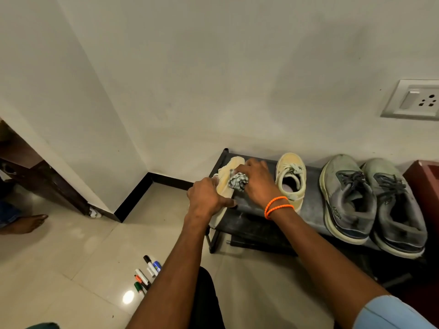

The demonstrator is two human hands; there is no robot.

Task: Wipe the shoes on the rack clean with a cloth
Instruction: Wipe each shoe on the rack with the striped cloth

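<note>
The left hand [205,198] grips the light, flexible yellow shoe [226,184] by its heel at the left end of the rack [313,205], best held there, while the right hand [257,184] presses the soft bunched cloth [238,181] against its upper.

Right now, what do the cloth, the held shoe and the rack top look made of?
Cloth: soft woven fabric, grey-and-white pattern, bunched under the right hand. Yellow shoe, gripped by the left hand: matte pale-yellow upper, likely canvas or suede, off-white rubbery sole. Shoe rack: dark, slightly glossy top sheet with dusty smears, probably plastic or coated fabric; black tubular frame.
</note>
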